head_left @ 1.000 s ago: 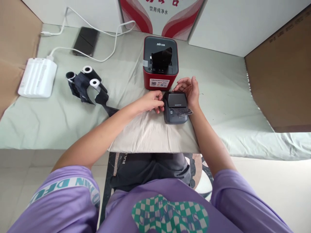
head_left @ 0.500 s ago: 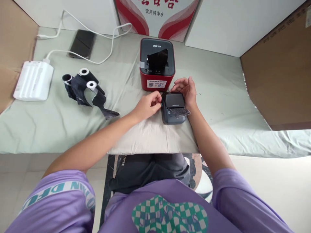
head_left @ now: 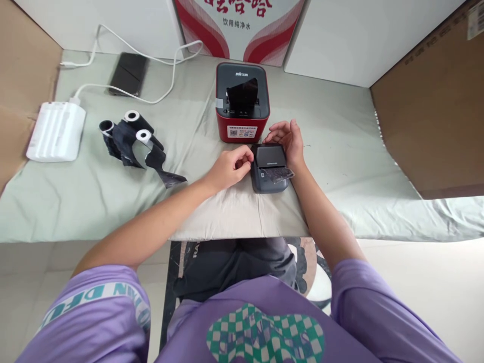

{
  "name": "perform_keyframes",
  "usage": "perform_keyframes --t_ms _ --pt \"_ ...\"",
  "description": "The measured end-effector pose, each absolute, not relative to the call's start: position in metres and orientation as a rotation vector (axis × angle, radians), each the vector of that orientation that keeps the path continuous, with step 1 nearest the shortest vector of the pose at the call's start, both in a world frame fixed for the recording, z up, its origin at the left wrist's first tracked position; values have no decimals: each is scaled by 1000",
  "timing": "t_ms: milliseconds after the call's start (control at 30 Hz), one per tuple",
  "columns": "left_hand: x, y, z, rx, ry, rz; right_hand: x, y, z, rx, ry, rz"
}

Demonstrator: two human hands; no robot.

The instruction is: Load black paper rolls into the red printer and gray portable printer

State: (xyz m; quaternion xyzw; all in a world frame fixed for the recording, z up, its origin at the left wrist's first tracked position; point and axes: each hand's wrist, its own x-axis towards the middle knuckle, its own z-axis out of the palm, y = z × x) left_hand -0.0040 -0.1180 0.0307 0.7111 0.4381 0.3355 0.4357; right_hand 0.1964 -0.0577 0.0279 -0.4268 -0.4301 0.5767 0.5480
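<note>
A small dark grey label printer (head_left: 269,172) lies on a beige cloth (head_left: 234,217) in front of me, with a strip of dark paper (head_left: 279,174) sticking out of its slot. My left hand (head_left: 229,168) is curled against the printer's left side, fingertips pinched at its edge. My right hand (head_left: 287,140) cups the printer's far right corner with bent fingers. Just behind stands a red and grey printer (head_left: 242,103) with dark paper rising from its top.
Black paper rolls with white cores (head_left: 132,141) lie to the left. A white power bank (head_left: 56,132) with a cable and a black phone (head_left: 128,74) are at the far left. Cardboard panels (head_left: 434,111) stand at both sides. The table's pale green cover (head_left: 340,166) spreads right.
The camera view has shifted slightly. My left hand's fingers have curled tighter at the printer's left side. My right hand stays on the printer.
</note>
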Motion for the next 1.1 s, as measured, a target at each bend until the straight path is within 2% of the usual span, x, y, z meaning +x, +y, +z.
perform_keyframes --t_ms 267,533,1100 --pt "-4 -118 30 1763 1054 859 195 -60 26 -962 -1008 1372" --pt "-5 -112 18 1700 1065 1144 182 -71 30 -1005 -1065 1444" --pt "-15 -102 8 1574 975 1337 168 -84 22 -915 -1195 1466"
